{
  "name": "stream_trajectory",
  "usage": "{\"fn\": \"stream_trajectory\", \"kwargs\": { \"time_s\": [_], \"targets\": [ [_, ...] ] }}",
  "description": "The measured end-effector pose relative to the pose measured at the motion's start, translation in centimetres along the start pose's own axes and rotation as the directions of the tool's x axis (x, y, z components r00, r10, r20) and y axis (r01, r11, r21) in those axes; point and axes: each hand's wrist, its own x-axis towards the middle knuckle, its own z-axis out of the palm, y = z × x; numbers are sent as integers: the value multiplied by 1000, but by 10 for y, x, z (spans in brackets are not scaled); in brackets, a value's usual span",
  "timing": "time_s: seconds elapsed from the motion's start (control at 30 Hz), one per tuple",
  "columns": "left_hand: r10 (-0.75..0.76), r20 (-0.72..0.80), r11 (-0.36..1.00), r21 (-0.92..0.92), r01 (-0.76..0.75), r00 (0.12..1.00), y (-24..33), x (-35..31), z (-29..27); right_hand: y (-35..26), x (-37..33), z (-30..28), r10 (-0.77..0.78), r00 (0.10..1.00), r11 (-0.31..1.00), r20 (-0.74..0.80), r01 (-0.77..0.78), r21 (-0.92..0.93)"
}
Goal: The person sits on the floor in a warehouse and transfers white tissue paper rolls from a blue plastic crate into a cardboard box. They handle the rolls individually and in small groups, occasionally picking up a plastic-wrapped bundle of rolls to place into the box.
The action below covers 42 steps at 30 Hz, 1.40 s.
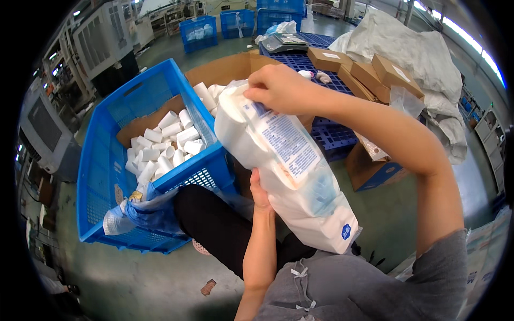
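Observation:
A long printed plastic pack of white paper rolls (243, 136) lies slanted across my lap, its lower end near my waist. My left hand (261, 191) is curled against its left side from below, thumb up along the wrapper; most of its fingers are hidden behind the pack. At the upper end my right hand (278, 91) pinches the edge of the plastic film. Just left of the pack, a blue crate (96, 155) holds many small white cylinders (166, 142) heaped on cardboard.
Behind the pack stands a cardboard box (225, 69) with more white rolls. A blue plastic pallet (332, 131) carries flat cartons (393, 72) and a scale (289, 41). White sacking (407, 37) rises at the right. More blue crates (198, 35) stand further back. A brown scrap (209, 287) lies on the floor.

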Motion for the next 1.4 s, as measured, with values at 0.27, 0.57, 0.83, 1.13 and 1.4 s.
{"fn": "stream_trajectory", "kwargs": {
  "time_s": [0.27, 0.57, 0.83, 1.13, 1.4],
  "targets": [
    [-3, -92, 999, 40, 6, 996, -2, 0, 8, 17, -62, -11, 284, 844, 954, 455, -295, -48],
    [-82, -35, 991, -107, 78, 996, 7, -1, -8, 41, -225, 26, 271, 813, 960, 515, -271, -76],
    [-171, -112, 978, -138, 155, 979, -30, 10, -34, 57, -340, 56, 497, 453, 691, 740, -723, -22],
    [-132, 97, 978, -150, 146, 987, -14, -3, -20, 80, -235, 7, 386, 873, 851, 297, -462, 250],
    [-146, 143, 971, -166, 170, 979, -9, -3, -8, 47, -214, 33, 398, 834, 781, 383, -527, 336]
  ]
}}
